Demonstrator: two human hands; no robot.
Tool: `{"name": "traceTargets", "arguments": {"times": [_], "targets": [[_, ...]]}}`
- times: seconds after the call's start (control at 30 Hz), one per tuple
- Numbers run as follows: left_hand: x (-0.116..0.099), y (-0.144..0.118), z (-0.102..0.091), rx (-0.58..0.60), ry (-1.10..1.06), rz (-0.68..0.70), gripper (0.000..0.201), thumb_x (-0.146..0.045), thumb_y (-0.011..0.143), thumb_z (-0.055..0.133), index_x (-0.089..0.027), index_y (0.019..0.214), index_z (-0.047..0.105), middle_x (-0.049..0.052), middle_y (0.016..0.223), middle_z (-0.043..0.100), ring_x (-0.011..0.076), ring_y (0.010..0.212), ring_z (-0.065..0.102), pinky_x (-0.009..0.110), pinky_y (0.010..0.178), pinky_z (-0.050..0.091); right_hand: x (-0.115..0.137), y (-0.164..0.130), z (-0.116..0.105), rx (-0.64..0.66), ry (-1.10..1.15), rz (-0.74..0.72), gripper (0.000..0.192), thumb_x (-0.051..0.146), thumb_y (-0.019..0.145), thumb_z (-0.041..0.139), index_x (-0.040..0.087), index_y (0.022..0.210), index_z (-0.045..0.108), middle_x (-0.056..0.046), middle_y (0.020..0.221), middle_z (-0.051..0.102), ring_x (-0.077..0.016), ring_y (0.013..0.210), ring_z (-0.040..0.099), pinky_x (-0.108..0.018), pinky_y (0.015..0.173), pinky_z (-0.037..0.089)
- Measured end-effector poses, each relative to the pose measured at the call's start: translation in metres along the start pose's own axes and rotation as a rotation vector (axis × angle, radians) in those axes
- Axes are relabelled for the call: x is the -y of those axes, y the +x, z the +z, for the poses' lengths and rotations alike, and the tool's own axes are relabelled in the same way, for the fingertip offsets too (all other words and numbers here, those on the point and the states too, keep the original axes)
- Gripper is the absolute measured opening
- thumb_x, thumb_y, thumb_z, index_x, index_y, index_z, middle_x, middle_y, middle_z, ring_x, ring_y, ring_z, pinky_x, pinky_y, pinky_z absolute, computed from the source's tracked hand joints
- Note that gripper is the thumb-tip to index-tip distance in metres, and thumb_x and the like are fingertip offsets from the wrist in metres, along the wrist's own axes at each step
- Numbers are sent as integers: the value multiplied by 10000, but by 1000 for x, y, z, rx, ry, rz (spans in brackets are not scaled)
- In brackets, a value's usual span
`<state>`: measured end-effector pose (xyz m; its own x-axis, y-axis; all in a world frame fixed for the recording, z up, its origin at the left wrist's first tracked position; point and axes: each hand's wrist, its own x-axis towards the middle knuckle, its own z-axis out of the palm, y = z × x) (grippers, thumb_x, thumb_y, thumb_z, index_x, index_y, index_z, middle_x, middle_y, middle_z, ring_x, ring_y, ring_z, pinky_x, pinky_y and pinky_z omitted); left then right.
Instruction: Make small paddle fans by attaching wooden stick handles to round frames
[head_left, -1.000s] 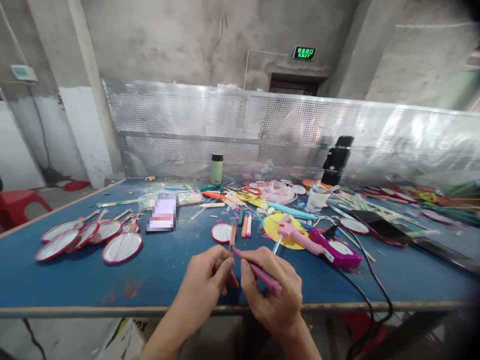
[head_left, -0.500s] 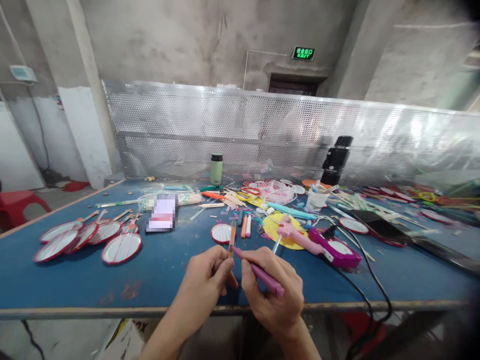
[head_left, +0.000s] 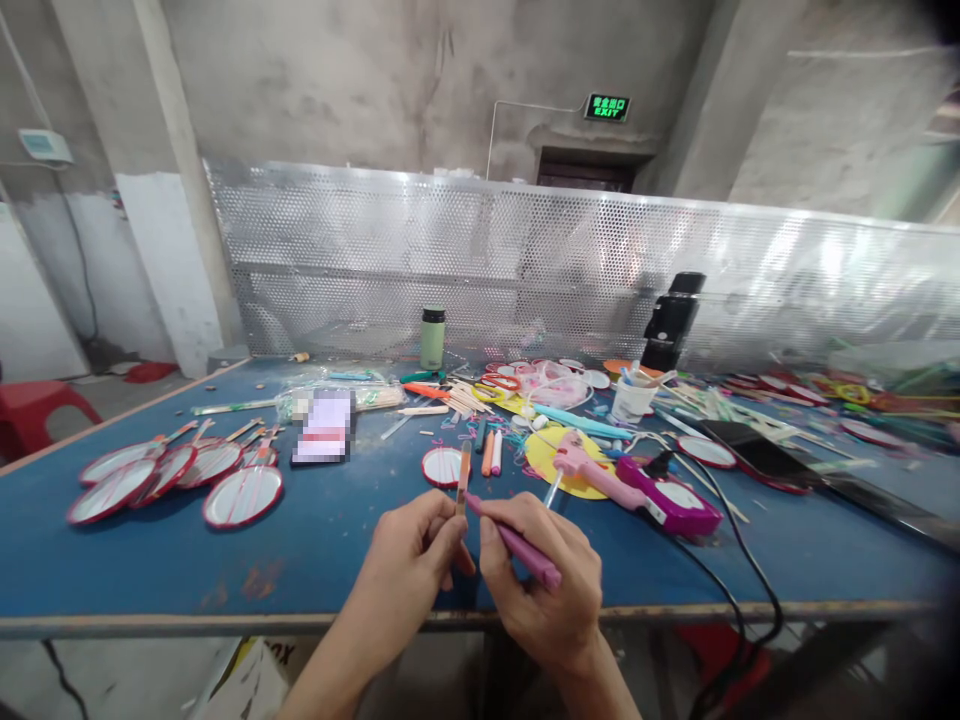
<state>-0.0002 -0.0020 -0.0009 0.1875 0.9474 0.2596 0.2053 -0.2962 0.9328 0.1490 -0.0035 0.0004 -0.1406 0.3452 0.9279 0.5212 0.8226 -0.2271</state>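
Near front edge of worktop (head_left: 330,545), the person's L hand (head_left: 411,550) pinches a flat stick (head_left: 465,466) btwn thumb & fingers. R hand (head_left: 546,575) pinches a purple marker (head_left: 529,557), its tip just beside the stick; if touching, cannot tell. Pink glue gun (head_left: 596,473) lies to the R, red-rimmed discs (head_left: 169,473) toward worktop's L edge.

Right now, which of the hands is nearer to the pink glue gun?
Right: the right hand is just on the near side of the pink glue gun; the left hand is farther off, leftward.
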Motion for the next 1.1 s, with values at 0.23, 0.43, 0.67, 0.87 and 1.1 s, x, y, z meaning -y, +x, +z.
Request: {"name": "traceTargets", "arguments": {"times": [0.23,0.43,0.67,0.87,1.1], "targets": [[0,-1,0,5,-11,2,306,-383,937,506,-194,697,522,-49,540,554,103,494,471,208,500,334,0,0,0,-24,9,-7,165,66,840,597,181,942,657,-11,734,675,-123,607,600,-251,601,483],[0,0,0,9,-5,5,306,-380,932,509,-196,688,518,-55,523,541,101,479,453,209,493,323,-1,1,0,-15,17,-3,167,69,840,603,179,952,658,-15,744,677,-124,618,599,-253,604,482],[-2,-1,0,2,2,11,314,-389,932,501,-196,685,518,-53,521,539,98,468,439,210,485,306,0,0,0,24,14,0,148,85,857,593,179,949,660,-19,740,677,-130,617,602,-262,602,478],[-1,0,0,9,-18,1,312,-389,929,505,-197,684,519,-50,521,543,101,479,448,209,490,313,2,2,-1,-2,15,-19,147,85,858,587,186,944,651,-13,737,680,-128,611,605,-256,601,480],[-2,-1,0,8,-20,1,313,-387,933,503,-195,687,525,-49,521,543,102,480,448,209,490,310,1,2,0,-20,6,-19,160,79,853,584,188,946,653,-18,753,697,-135,621,628,-257,612,498]]}}
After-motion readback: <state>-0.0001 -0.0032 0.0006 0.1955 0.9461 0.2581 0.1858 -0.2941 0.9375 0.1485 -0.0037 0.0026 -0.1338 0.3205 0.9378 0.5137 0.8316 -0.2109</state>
